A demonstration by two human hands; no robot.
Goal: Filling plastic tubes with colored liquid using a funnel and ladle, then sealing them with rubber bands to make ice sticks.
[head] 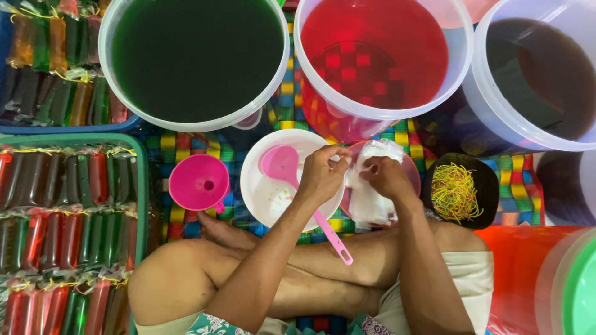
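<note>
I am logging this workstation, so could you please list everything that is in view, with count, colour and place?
Big buckets: three, clear; green liquid top left, red top middle, dark brown top right.
Trays of filled packets: two, green-rimmed left, blue-rimmed top left; packets red, green, brown.
Funnel: one, pink, left of the bowl.
Bowl: one, white, centre.
Ladle: one, pink, scoop in the bowl, handle over its near rim.
Plastic bags: stack, clear, in a clear dish, right of the bowl.
Rubber bands: heap, yellow, green and red, in a black bowl, right.
Mat: one, multicoloured checks, underneath.
Left hand: pinching the bags' top edge.
Right hand: on the bags.
Legs: crossed, bottom.
</note>
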